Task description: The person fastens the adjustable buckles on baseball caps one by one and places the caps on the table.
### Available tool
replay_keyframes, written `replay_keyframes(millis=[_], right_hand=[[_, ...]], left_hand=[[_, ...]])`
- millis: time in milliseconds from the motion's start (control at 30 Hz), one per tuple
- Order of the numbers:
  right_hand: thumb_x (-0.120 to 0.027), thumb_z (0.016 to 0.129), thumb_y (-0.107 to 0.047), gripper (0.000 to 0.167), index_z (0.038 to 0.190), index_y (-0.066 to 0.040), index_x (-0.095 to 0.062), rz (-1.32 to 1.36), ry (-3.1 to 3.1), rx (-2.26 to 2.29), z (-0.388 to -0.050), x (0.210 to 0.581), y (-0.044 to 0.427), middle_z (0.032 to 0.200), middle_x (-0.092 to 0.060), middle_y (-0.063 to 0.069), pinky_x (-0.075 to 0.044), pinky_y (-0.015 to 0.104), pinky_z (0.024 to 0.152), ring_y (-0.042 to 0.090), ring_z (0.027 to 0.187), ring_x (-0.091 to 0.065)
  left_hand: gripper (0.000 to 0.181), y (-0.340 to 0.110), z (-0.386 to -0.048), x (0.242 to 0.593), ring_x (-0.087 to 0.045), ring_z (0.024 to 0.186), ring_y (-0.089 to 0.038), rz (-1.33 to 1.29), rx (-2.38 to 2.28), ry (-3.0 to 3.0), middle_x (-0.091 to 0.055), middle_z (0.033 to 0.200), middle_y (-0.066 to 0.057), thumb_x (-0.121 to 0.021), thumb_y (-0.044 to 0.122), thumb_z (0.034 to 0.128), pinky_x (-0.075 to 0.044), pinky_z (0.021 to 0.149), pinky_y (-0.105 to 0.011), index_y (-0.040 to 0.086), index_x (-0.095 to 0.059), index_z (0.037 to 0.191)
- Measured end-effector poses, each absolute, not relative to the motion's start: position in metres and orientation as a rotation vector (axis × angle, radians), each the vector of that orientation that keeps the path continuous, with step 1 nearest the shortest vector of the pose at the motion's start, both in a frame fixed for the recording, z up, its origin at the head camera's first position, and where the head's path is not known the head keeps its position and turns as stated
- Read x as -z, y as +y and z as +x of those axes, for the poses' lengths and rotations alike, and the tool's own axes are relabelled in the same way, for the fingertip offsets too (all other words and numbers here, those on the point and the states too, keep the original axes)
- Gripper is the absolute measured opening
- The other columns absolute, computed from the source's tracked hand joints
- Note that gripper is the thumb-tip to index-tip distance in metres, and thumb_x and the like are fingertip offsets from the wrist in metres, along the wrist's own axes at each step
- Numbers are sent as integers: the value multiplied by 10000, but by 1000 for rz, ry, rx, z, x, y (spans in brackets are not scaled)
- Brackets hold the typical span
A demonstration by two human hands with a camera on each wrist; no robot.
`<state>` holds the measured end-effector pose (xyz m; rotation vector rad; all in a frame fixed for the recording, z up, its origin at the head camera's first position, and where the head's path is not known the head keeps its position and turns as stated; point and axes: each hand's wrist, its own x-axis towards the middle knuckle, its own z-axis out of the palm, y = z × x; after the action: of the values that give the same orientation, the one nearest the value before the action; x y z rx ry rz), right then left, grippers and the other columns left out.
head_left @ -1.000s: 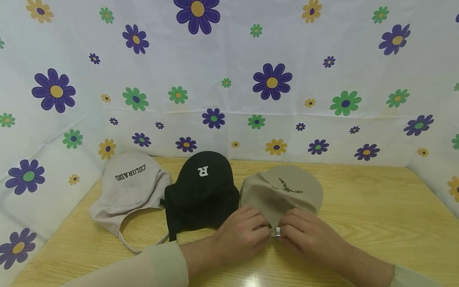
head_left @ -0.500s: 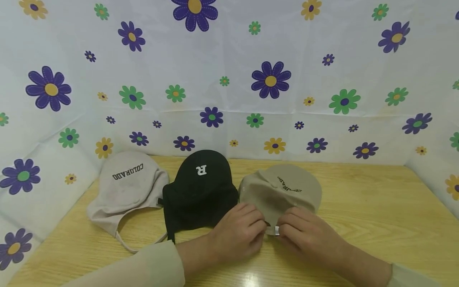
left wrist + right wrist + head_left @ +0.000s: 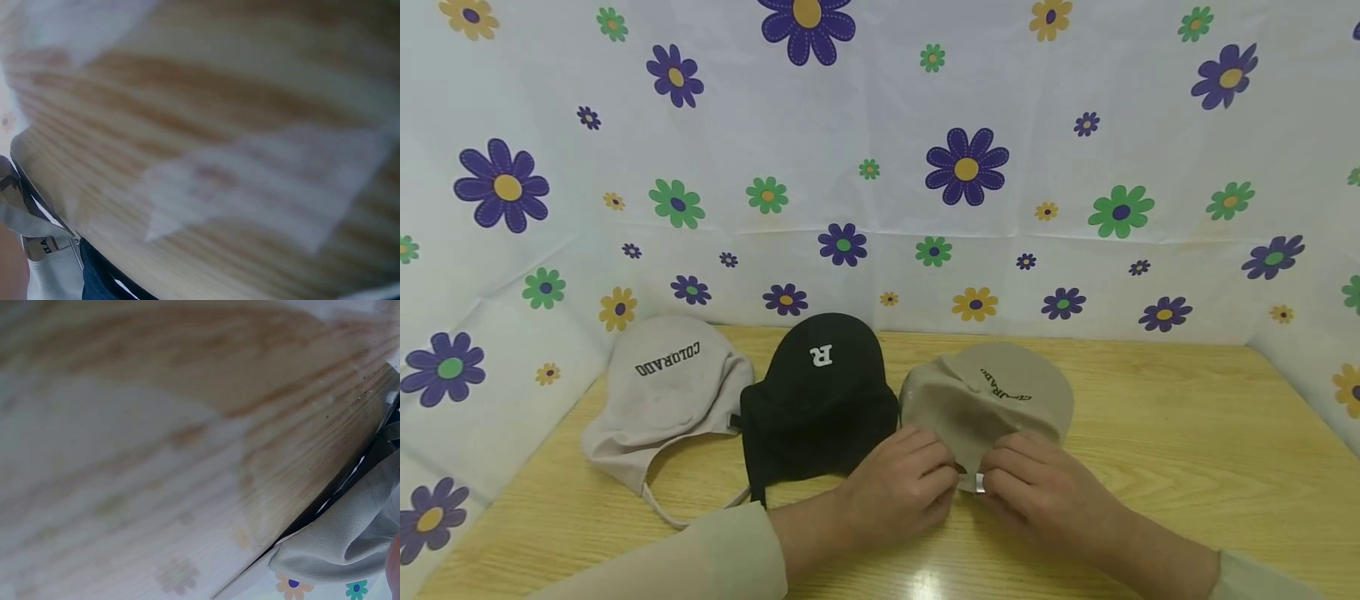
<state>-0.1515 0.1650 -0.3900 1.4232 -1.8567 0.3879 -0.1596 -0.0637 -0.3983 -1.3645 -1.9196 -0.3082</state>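
Observation:
A khaki cap with dark lettering lies on the table in front of both hands, its crown creased. My left hand pinches one side of its back strap, fingers curled. On the other side, my right hand pinches the strap beside a small silver buckle. A short bit of strap shows between the hands; the fingertips are partly hidden. In the right wrist view, folds of the cap's fabric appear at the lower right.
Left of the khaki cap lies a black cap with a white R. Farther left is a pale cap lettered COLORADO, its strap looped toward the front. The wooden table meets a flower-print cloth behind and at the sides.
The head view has shifted slightly. My left hand has drawn a little to the left, so slightly more strap shows beside the buckle. The caps stay in place.

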Motion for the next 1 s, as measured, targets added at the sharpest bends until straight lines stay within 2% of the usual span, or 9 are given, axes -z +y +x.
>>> replay_keyframes(millis=[767, 1000], right_hand=[[-479, 1037, -185, 295, 812, -98, -647, 1443, -1831, -390, -152, 390, 163, 901, -661, -10, -493, 289, 828, 166, 864, -614], [-468, 1047, -223, 295, 841, -107, -644, 1428, -1879, -390, -151, 392, 164, 918, -653, -22, -482, 278, 821, 155, 875, -597]], left_hand=[[86, -63, -158, 399, -560, 808, -92, -1394, 322, -1912, -637, 834, 60, -694, 82, 808, -465, 760, -222, 156, -702, 764], [99, -63, -159, 399, -566, 804, -88, -1363, 333, -1924, -633, 833, 63, -692, 68, 790, -462, 759, -222, 158, -684, 750]])
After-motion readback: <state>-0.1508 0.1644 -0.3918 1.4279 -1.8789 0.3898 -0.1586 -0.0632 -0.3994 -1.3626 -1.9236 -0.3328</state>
